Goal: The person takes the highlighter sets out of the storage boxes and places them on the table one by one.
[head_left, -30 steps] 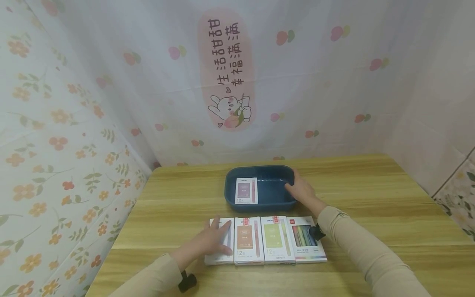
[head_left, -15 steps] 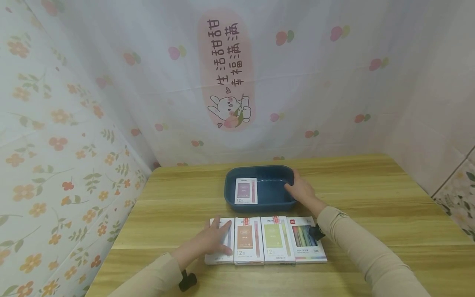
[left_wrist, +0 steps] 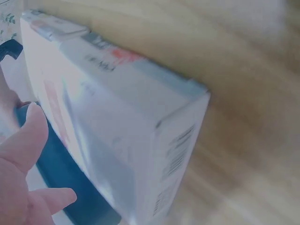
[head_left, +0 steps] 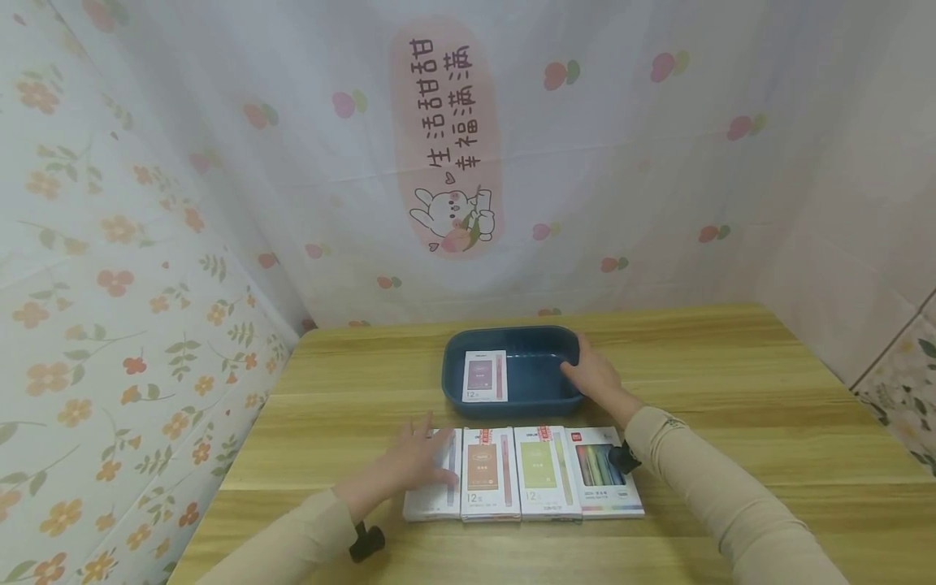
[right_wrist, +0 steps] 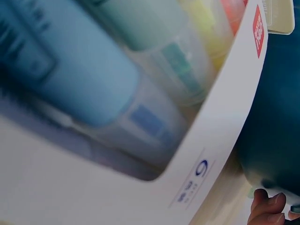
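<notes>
My left hand (head_left: 413,459) hovers over the leftmost white box (head_left: 437,505) with its fingers spread, covering part of the front. In the left wrist view, the thumb and a finger (left_wrist: 58,199) stand apart from that box (left_wrist: 108,126), whose side carries a barcode. At the dark blue plastic basin (head_left: 537,378), my right hand (head_left: 595,378) grips the right rim, thumb inside and fingers outside. A white box with a purple panel (head_left: 480,378) lies in the basin's left part. The right wrist view shows a windowed box of pens (right_wrist: 220,154) close up.
Right of the leftmost box lie a box with an orange panel (head_left: 483,471), one with a yellow-green panel (head_left: 539,471), and the windowed marker box (head_left: 600,496), side by side. The wooden table (head_left: 731,366) meets printed curtains (head_left: 621,162) at the back and left.
My left hand has risen slightly and shifted back and left off the leftmost box. The right hand, the basin and the boxes have stayed put.
</notes>
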### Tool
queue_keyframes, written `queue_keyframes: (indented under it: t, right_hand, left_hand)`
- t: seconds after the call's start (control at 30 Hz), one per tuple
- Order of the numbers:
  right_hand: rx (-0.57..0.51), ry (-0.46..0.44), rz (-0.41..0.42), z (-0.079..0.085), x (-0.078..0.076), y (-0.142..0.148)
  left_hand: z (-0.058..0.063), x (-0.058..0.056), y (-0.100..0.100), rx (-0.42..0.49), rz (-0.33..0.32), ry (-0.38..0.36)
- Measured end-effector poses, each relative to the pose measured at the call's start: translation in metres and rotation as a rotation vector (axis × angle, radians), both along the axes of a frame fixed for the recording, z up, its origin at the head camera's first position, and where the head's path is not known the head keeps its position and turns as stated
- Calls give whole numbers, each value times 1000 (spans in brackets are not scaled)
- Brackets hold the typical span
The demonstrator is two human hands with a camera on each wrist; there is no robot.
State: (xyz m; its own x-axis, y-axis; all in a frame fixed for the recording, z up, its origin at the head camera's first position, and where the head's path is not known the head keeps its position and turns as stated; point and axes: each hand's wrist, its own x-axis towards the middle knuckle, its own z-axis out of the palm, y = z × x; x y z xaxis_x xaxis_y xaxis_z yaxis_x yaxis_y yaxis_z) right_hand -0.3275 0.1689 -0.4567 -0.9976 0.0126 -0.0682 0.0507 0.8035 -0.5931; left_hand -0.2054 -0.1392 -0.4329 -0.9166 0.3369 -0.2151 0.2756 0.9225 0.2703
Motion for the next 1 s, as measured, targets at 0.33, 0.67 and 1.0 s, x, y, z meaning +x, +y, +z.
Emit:
queue_keyframes:
  t: [0.33, 0.67, 1.0]
  right_hand:
    - [10, -19, -3, 0, -1, 1]
    - [20, -30, -8, 2, 0, 1]
    - [13, -20, -1, 1, -1, 0]
  left_hand:
    - [21, -12, 2, -13, 12, 70]
    - [37, -29, 13, -50, -28, 182]
    - [48, -54, 33, -66, -58, 283]
